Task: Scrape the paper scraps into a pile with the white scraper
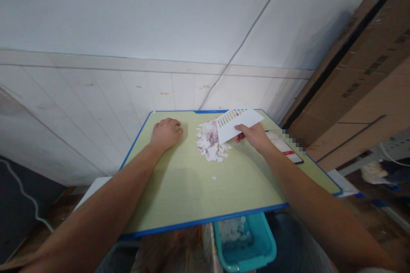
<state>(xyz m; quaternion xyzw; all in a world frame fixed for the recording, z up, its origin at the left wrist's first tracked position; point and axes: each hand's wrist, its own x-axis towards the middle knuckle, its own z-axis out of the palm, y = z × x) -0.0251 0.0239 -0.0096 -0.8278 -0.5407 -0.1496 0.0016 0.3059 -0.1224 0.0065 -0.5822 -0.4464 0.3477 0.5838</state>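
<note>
My right hand [253, 135] grips a stiff white card [241, 123] with its thumb on top. Printed bars in a row run along the card's far edge. The card is tilted, and its left edge meets the right side of a heap of torn paper scraps [209, 141], mostly white with some purplish print. My left hand [167, 134] rests on the table left of the heap, apart from it. Its fingers are loosely bent, with a gap between thumb and forefinger and nothing held. One small scrap [214, 178] lies alone nearer me.
The pale yellow table [179, 196] has a blue rim. A flat dark-edged item with a red mark [290, 153] lies at its right. Below the front edge stands a turquoise bin [267, 243] with scraps inside. Tall cardboard boxes [361, 72] lean at right; a wall [144, 85] stands behind.
</note>
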